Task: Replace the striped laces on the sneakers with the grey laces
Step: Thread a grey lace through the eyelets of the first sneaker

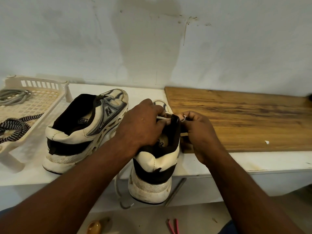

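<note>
The near sneaker stands heel toward you, overhanging the table edge. A pale lace hangs from its left side. Above its opening, your left hand pinches the lace and your right hand pinches a pale end. Left of it stands the second sneaker. Farther left, a tray holds the grey laces and a striped lace.

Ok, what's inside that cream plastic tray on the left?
Inside the tray lie coiled grey laces at the back and a black-and-white striped lace nearer, reaching its front rim. The tray's left part runs out of frame, so anything there is unseen.
</note>
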`<action>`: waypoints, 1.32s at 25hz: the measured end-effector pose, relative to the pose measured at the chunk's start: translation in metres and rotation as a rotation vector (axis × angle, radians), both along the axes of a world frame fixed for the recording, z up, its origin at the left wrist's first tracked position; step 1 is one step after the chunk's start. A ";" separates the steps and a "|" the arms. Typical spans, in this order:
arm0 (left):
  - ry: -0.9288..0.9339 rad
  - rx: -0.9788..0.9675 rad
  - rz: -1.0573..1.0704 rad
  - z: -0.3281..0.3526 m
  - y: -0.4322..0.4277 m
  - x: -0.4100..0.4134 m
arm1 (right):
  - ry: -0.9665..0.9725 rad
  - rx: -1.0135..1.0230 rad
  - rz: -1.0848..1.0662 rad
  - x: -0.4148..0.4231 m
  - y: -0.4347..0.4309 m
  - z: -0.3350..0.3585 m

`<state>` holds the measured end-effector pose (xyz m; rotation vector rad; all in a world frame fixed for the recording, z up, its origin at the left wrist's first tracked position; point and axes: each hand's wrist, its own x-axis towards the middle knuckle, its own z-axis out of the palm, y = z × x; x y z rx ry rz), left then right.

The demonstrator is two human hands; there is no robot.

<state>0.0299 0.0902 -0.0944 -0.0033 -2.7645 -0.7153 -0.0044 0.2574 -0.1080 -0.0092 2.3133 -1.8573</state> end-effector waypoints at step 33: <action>0.054 -0.040 0.207 0.006 -0.014 0.014 | 0.507 0.289 0.211 -0.005 0.007 -0.014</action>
